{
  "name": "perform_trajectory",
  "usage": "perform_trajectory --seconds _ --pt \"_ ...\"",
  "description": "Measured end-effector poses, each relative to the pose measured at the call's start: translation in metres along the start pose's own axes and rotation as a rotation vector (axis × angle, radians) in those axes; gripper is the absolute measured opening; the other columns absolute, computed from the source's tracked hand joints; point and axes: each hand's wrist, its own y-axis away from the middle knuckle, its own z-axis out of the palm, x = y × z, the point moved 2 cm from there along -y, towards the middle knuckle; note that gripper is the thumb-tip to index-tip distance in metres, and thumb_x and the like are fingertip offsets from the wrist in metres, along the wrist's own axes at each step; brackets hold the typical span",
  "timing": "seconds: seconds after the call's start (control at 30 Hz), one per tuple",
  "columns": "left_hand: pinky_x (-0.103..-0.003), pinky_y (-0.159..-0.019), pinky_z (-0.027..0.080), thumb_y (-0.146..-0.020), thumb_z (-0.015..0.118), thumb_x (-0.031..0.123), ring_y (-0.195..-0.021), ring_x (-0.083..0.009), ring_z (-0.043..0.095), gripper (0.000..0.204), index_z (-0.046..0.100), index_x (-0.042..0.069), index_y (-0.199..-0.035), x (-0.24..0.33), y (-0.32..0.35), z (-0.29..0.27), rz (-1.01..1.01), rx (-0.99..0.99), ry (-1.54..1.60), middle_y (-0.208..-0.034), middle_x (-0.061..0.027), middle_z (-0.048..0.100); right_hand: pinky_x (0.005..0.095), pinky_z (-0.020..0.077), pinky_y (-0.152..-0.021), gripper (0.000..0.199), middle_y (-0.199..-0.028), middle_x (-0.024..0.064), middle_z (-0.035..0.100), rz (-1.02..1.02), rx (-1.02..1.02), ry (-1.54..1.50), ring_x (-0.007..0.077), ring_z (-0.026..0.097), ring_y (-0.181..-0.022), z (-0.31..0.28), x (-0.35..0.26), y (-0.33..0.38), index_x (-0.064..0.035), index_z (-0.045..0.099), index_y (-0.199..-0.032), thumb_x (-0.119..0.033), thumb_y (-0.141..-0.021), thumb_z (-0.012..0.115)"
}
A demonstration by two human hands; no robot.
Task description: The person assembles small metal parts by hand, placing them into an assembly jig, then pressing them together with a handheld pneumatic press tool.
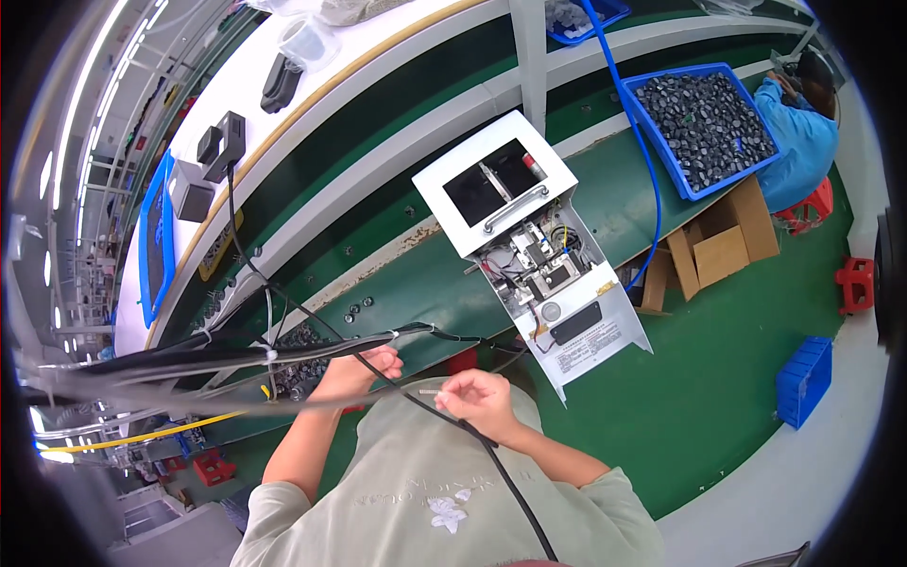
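Both of my hands are in front of my shirt, at the near edge of the green bench. My right hand (pixel 480 402) pinches a small, thin, pale ribbed piece (pixel 428 391) that points left; its exact kind is too small to tell. To its left, my left hand (pixel 370 367) has its fingers curled together, partly hidden by dark cables (pixel 312 355) crossing in front. I cannot make out what, if anything, it holds. Beyond my right hand stands a white machine (pixel 430 194) with its front open, showing metal parts and wires.
A blue tray (pixel 694 194) of small dark parts sits on the green bench (pixel 605 184), with a cardboard box (pixel 723 255) below. A person in blue (pixel 798 142) sits at the far right. A blue bin (pixel 803 381) and red stool (pixel 855 283) stand on the floor.
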Motion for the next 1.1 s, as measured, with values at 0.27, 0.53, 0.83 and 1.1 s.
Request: perform_trajectory --seconds 0.27,0.53,0.83,1.1 --pt "-0.030 -0.072 0.055 -0.089 0.064 0.005 -0.077 -0.0208 0.068 0.018 0.065 -0.007 -0.103 0.054 -0.060 0.000 0.225 0.126 0.032 -0.090 -0.0159 0.069 0.0288 0.0527 -0.077 0.012 -0.091 0.0099 0.066 0.069 -0.078 -0.026 0.0142 0.064 -0.085 -0.043 0.005 0.011 0.0036 0.062 -0.091 0.009 -0.081 0.067" --pt "-0.027 -0.067 0.053 -0.082 0.068 0.001 -0.072 -0.0194 0.067 0.013 0.072 0.000 -0.095 0.144 -0.117 0.089 0.938 0.069 -0.996 -0.086 -0.0100 0.071 0.0323 0.0558 -0.078 0.011 -0.089 0.0144 0.066 0.100 0.082 -0.053 0.0196 0.066 -0.084 -0.055 -0.004 0.009 0.0067 0.061 -0.089 0.013 -0.080 0.063" --pt "-0.036 -0.071 0.052 -0.075 0.068 0.006 -0.077 -0.0252 0.063 0.014 0.070 -0.001 -0.087 0.161 -0.173 0.150 1.041 -0.245 -1.557 -0.081 -0.0085 0.068 0.0319 0.0552 -0.074 0.011 -0.086 0.0155 0.067 -0.007 0.060 0.047 0.0207 0.067 -0.081 -0.057 -0.014 -0.005 0.0067 0.062 -0.088 0.012 -0.078 0.064" --pt "-0.036 -0.077 0.052 -0.075 0.066 0.004 -0.083 -0.0256 0.064 0.018 0.070 -0.002 -0.092 0.164 -0.168 0.146 1.059 -0.225 -1.541 -0.090 -0.0092 0.070 0.0314 0.0546 -0.073 0.010 -0.085 0.0149 0.068 -0.022 0.074 0.076 0.0215 0.067 -0.080 -0.056 -0.013 -0.007 0.0061 0.062 -0.087 0.010 -0.078 0.066"
